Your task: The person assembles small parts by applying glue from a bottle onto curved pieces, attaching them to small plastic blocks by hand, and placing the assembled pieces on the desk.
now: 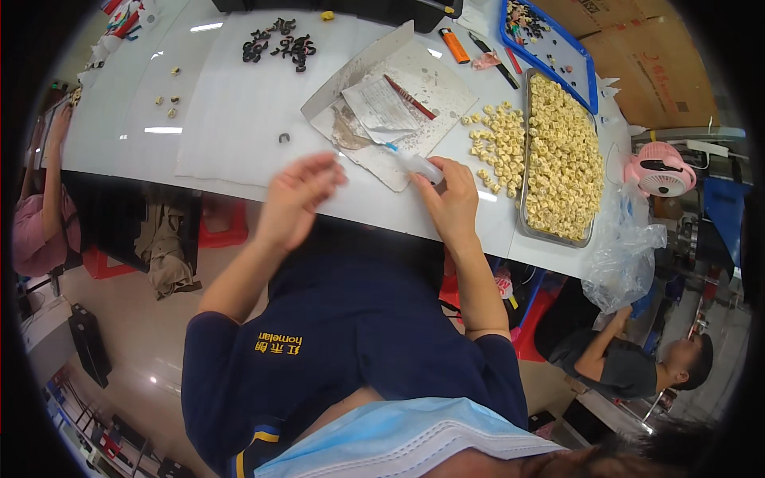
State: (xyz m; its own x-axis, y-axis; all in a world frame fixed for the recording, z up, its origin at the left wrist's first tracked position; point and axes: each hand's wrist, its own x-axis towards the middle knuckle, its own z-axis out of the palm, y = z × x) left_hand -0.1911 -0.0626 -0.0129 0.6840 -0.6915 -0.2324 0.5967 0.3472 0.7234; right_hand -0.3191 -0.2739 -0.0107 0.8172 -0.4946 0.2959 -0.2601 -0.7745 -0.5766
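Note:
In my right hand [453, 205] is a small translucent squeeze bottle [425, 168] with a thin blue tip, pinched between thumb and fingers. The tip points left, over the near edge of a stained, speckled white board [449, 84]. On that board lie a creased paper slip [381, 110] and a dark red stick [410, 97]. My left hand [301, 197] hovers at the table's near edge, its fingers loosely stretched and slightly blurred; I see nothing in it. Just beyond it, a small dark C-shaped piece [284, 138] lies on the white table [227, 111].
To the right stands a clear tray [522, 215] heaped with small cream pieces, with loose cream pieces [498, 151] beside it. Farther back are black curled pieces [279, 46], an orange lighter [454, 46], a black pen [496, 62] and a blue tray [591, 80]. A pink fan [661, 169] and co-workers flank the table.

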